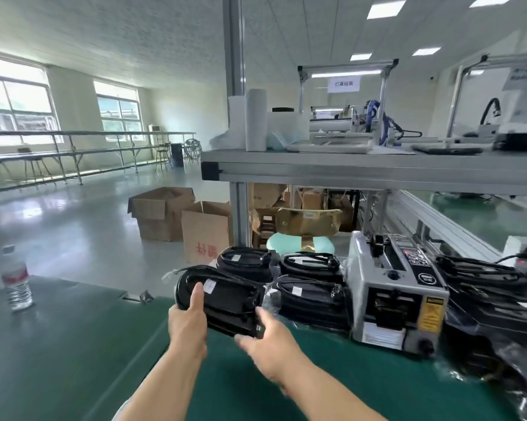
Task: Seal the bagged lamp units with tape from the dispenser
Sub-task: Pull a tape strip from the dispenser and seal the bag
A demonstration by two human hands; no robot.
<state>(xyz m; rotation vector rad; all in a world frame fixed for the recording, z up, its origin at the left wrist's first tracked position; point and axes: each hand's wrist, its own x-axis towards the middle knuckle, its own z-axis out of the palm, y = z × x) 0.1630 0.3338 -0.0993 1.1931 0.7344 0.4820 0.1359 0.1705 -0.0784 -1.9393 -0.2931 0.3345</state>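
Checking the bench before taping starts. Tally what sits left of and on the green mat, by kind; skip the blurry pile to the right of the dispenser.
Bagged lamp units: 4, one held in both hands, three stacked beside it
Tape dispenser: 1
Water bottle: 1
Total: 6

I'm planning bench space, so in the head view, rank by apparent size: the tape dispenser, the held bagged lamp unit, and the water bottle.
1. tape dispenser, largest.
2. bagged lamp unit, held by the left hand and right hand; nearer the camera, so its rank is unsure.
3. water bottle, clearly smallest.
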